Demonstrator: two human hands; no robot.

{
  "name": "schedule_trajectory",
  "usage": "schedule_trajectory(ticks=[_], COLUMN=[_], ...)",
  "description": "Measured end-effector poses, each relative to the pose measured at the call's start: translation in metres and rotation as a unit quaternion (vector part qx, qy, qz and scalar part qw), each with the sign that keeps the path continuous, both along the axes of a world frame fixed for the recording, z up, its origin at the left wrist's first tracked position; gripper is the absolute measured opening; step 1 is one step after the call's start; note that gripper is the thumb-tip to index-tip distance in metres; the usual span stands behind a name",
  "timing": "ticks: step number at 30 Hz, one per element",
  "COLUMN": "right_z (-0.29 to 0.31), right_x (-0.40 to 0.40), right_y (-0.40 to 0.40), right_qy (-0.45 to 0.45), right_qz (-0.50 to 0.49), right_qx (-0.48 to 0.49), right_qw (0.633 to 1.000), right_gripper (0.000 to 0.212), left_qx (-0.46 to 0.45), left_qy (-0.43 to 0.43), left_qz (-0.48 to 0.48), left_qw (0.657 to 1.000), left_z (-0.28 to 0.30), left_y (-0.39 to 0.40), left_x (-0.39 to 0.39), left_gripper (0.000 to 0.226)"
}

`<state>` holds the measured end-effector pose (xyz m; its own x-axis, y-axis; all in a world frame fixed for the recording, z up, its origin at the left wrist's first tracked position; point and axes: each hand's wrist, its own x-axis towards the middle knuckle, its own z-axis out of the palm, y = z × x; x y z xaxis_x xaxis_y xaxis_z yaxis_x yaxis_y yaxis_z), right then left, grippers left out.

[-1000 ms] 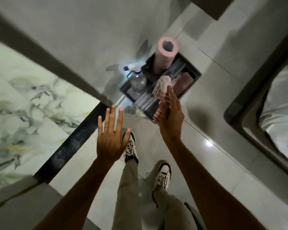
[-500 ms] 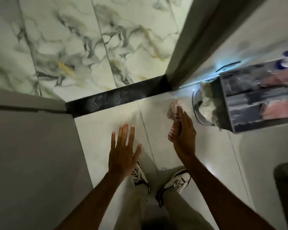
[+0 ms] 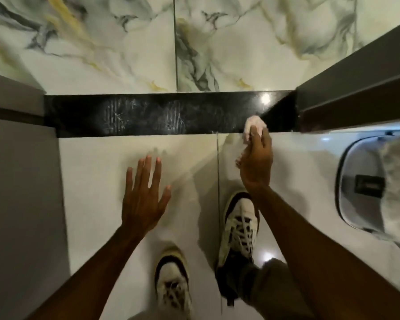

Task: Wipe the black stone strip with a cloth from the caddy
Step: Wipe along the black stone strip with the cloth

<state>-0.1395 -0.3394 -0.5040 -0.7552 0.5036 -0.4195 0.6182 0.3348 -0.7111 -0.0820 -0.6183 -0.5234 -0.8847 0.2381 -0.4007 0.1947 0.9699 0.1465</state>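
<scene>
The black stone strip [image 3: 148,114] runs across the floor between the marble tiles and the pale tiles, with dusty shoe-print marks on it. My right hand [image 3: 255,162] is closed around a pinkish-white cloth [image 3: 252,127], whose bunched end hangs over the strip's near edge toward its right end. My left hand [image 3: 143,197] hovers over the pale floor with its fingers spread, holding nothing. The caddy is out of view.
A dark door frame [image 3: 356,93] crosses the strip's right end. A grey oval object [image 3: 360,185] with a fluffy white thing beside it lies at the right. A grey panel [image 3: 21,181] fills the left. My two shoes [image 3: 240,225] stand on the pale tiles.
The view has swung from the caddy to the strip. My right hand carried the cloth out of the caddy and up to the strip's right part. The left hand stayed open.
</scene>
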Motion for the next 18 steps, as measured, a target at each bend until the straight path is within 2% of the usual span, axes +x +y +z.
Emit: schedule_trajectory(ticks=[2,5,8,14,18], right_z=[-0.055,-0.123,-0.157,-0.177,-0.169], right_x=[-0.021,-0.032,-0.039,-0.083,-0.072], right_y=[0.004,0.016,0.032,0.029,-0.001], right_qy=[0.013,0.017,0.031,0.056,0.061], right_qz=[0.016,0.132,0.166,0.137,0.259], right_qx=[0.022,0.222,0.323,0.358,0.352], right_qw=[1.0,0.966,0.931,0.922,0.897], right_gripper=[0.06,0.063,0.064,0.068,0.067], left_qx=[-0.024,-0.011,0.02,0.043,0.042], left_qy=[0.017,0.043,0.108,0.145,0.131], left_qz=[0.0,0.031,0.043,0.034,0.047], left_qw=[1.0,0.999,0.993,0.988,0.989], left_z=[-0.061,-0.125,-0.152,-0.168,-0.158], left_y=[-0.004,-0.005,-0.007,-0.017,-0.011], left_x=[-0.012,-0.021,-0.019,-0.017,-0.018], left_gripper=[0.078,0.079,0.081,0.082,0.081])
